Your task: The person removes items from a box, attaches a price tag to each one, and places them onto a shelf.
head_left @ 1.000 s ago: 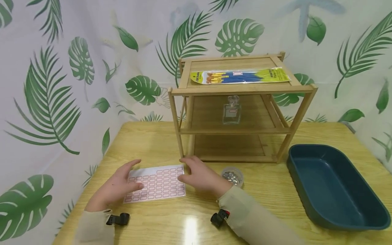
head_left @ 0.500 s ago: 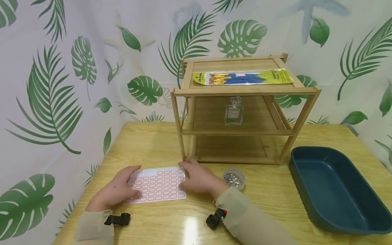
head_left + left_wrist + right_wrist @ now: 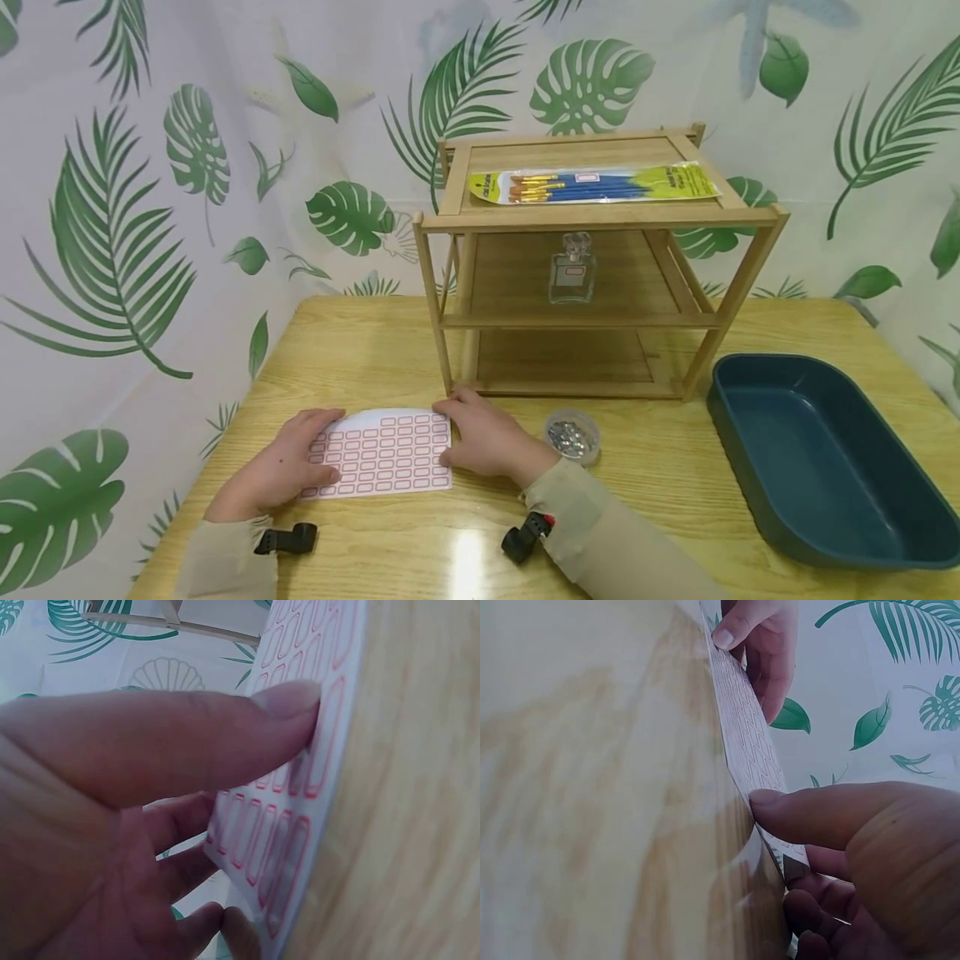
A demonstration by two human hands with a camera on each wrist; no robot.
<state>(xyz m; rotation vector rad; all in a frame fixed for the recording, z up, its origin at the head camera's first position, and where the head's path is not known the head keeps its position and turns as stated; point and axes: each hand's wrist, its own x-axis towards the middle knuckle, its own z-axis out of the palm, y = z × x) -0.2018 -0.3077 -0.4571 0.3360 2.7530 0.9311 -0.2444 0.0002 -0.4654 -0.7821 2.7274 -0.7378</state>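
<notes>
A white sheet of label stickers with rows of red-outlined rectangles lies low over the tabletop; a patch at its upper left has no labels. My left hand grips its left edge. In the left wrist view the thumb presses the printed face and the fingers reach behind the edge. At the opposite edge my right hand pinches the sheet, thumb on the face and fingers under it in the right wrist view. The sheet's far edge bows up slightly between the hands.
Behind the hands stands a wooden shelf rack. A pack of paintbrushes lies on top, and a glass perfume bottle stands on the middle shelf. Right of my right hand is a small tub of metal pieces; farther right, a dark teal basin.
Both hands have closed in on the sheet's side edges and now hold it. The sheet's far edge, flat earlier, now bows upward. The head view has shifted slightly.
</notes>
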